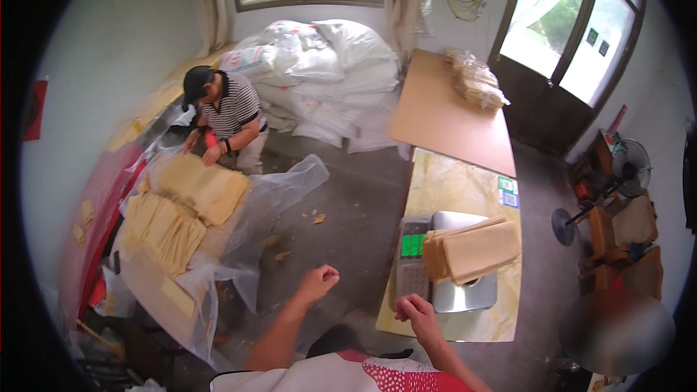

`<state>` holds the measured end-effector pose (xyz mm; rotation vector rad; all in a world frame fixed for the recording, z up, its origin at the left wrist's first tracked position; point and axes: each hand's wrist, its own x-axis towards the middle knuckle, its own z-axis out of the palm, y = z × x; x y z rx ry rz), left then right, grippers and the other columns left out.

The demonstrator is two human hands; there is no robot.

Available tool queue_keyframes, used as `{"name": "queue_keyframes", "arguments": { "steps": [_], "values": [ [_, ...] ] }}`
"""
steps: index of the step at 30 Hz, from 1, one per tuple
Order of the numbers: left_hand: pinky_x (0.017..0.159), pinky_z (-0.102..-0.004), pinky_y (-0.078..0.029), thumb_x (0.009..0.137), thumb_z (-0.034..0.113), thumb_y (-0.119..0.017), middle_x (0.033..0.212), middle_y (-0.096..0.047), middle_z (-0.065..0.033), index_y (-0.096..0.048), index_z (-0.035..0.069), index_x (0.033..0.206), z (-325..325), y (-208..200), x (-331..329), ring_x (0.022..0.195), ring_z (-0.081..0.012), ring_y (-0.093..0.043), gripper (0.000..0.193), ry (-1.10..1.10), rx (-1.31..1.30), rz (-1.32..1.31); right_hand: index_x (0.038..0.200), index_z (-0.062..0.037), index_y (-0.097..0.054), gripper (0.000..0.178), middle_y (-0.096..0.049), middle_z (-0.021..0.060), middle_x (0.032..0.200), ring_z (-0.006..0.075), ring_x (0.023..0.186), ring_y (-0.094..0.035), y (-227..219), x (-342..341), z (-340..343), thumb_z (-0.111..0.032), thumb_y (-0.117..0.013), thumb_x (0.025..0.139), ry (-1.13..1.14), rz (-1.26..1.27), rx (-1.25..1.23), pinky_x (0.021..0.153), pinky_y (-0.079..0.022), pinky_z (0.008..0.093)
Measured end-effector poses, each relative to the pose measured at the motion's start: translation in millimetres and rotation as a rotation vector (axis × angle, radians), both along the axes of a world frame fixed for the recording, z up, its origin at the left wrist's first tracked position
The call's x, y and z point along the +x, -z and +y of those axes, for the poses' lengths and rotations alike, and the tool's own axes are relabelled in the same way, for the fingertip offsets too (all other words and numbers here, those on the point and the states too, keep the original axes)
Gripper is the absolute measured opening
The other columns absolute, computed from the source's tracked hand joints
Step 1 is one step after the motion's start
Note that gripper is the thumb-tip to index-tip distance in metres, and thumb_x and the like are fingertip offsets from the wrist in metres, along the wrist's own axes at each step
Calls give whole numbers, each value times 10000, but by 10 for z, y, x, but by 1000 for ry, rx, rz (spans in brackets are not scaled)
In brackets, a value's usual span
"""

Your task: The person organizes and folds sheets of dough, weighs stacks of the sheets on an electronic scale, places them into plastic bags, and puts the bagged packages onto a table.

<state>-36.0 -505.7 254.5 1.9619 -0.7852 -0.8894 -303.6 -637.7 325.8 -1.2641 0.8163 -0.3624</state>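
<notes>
Over the floor hangs my left hand (319, 284), its fingers curled in and nothing seen in them. Near the front edge of the right-hand table is my right hand (417, 311), also curled and apparently holding nothing. It is close to the lower corner of a digital scale (465, 299) with a lit green display (413, 245). On the scale's metal plate lies a stack of tan, thin folded sheets (475, 249), jutting past the plate's right side. Neither hand touches the stack.
At left, another person (232, 112) bends over a table with piles of tan sheets (202, 187) and clear plastic film (279, 199). White sacks (319, 76) are heaped under the window. A brown board (454, 120) bears bagged goods (475, 81); a fan (630, 167) stands right.
</notes>
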Motion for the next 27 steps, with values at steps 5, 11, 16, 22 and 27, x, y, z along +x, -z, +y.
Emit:
{"name": "queue_keyframes", "arguments": {
  "steps": [5,11,16,22,27],
  "values": [
    [788,-339,-503,855,277,-639,946,-680,-97,-643,43,1052,932,231,-866,868,-187,-641,307,-25,36,-1,1031,-2,-621,177,-650,62,906,122,778,-613,-605,94,643,-134,-527,960,-279,-273,108,742,-498,262],
    [812,-355,-495,870,315,-619,1022,-664,-130,-608,42,1118,1850,486,-1511,929,-233,-633,369,61,34,133,1055,22,-620,192,-645,138,964,184,830,-635,-1621,84,1370,-95,-526,936,-701,-648,-69,742,-511,296],
    [823,-368,-486,878,314,-604,1044,-649,-140,-593,57,1123,2619,-63,-1552,951,-256,-624,356,-50,83,7,1375,19,-382,555,-579,262,1211,357,1064,-610,-2590,265,2175,-205,-577,906,-1314,-1270,-474,861,-481,433],
    [813,-380,-483,874,334,-599,1021,-647,-134,-586,65,1097,3877,-18,-1450,937,-271,-622,350,-246,36,-43,1281,29,-513,365,-571,287,1201,358,1025,-627,-2867,228,3939,-100,-526,940,-1750,-1444,587,820,-499,411],
    [831,-422,-479,869,327,-581,1021,-651,-159,-595,72,1087,5467,281,-1428,979,-318,-618,336,-406,96,-148,1103,23,-640,220,-596,279,1141,352,907,-650,-2852,565,5376,-85,-555,931,-1751,-1296,1002,728,-511,350]
  ]
}}
